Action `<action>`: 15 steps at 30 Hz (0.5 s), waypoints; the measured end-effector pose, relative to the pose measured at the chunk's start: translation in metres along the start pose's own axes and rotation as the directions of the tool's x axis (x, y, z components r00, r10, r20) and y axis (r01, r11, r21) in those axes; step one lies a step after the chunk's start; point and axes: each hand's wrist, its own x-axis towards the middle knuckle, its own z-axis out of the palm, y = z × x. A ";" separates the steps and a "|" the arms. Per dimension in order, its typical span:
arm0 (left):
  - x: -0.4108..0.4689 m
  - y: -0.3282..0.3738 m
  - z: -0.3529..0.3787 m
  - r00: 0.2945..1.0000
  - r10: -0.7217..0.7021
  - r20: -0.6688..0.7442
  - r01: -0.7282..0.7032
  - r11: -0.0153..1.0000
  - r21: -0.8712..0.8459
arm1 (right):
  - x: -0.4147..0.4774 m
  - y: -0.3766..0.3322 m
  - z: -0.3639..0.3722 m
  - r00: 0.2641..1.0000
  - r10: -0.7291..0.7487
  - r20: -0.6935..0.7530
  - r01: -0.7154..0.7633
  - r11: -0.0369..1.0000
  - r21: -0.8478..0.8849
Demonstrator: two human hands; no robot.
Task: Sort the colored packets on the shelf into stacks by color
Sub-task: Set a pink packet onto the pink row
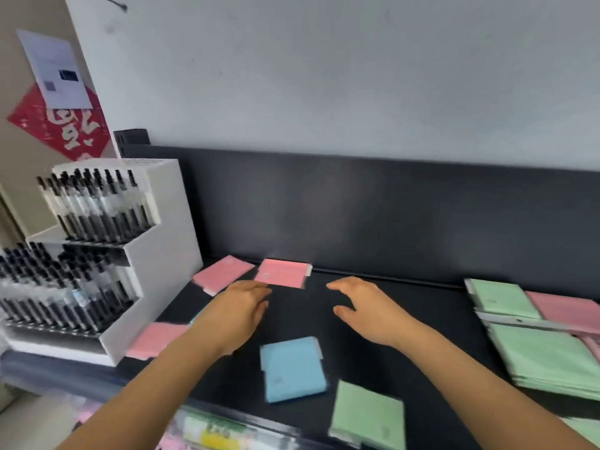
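Both hands are empty above the dark shelf point(373, 319). The left hand point(240, 311) reaches toward the rear edge, fingers point(259, 289) loosely spread and touching or nearly touching the near edge of a pink packet point(281, 273) lying flat against the back panel; contact cannot be confirmed through the blur. The right hand point(367, 308) hovers just beside it, fingers point(337, 285) splayed and gripping nothing.

Sorting appears partly done. A second pink packet point(222, 273) lies just left of the first at the rear edge, probably the start of a pink group. A third pink packet point(156, 338) lies apart toward the front-left corner, beside the white pen display point(152, 280). One blue packet point(292, 368) and one green packet point(368, 415) lie singly near the front edge, not yet stacked. At the right end green stacks point(545, 358) are built up, with a pink packet point(566, 310) resting among them, evidently misplaced.

The hand positions suggest the rear pink packets are the step in hand.
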 end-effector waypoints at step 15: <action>0.037 -0.102 0.025 0.907 -0.378 0.186 0.382 0.924 0.013 | 0.106 -0.034 0.067 0.986 0.152 0.062 -0.139 0.973 -0.183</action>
